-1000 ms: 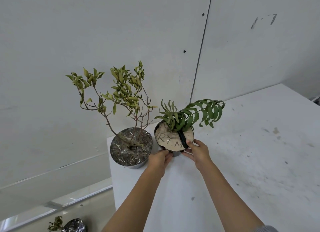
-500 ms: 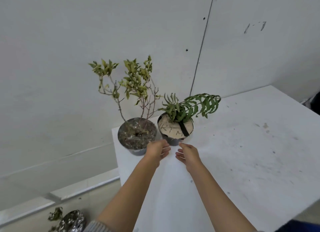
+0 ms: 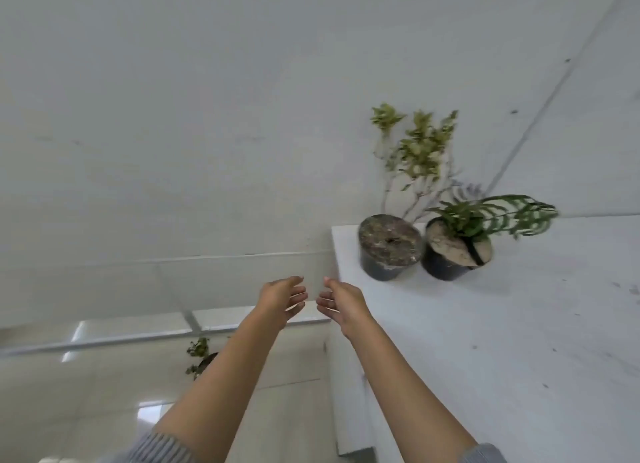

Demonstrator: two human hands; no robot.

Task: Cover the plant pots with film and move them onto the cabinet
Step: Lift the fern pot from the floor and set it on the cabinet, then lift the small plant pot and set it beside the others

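Observation:
Two dark plant pots stand side by side at the far left corner of the white cabinet top (image 3: 502, 341). The left pot (image 3: 388, 249) holds a thin shrub with pale green leaves, and shiny film lies over its soil. The right pot (image 3: 453, 255) holds a fern, its top covered in a tan sheet with a black strip across it. My left hand (image 3: 282, 301) and my right hand (image 3: 341, 305) hang open and empty, palms facing each other, left of and below the pots, around the cabinet's left edge.
A grey concrete wall (image 3: 207, 116) rises behind the cabinet. Down on the pale tiled floor (image 3: 86, 393), another small potted plant (image 3: 199, 357) shows partly behind my left forearm.
Both hands have let go of the fern pot and drawn back left and down, off the cabinet. My view has swung left, so the pots now sit at the right.

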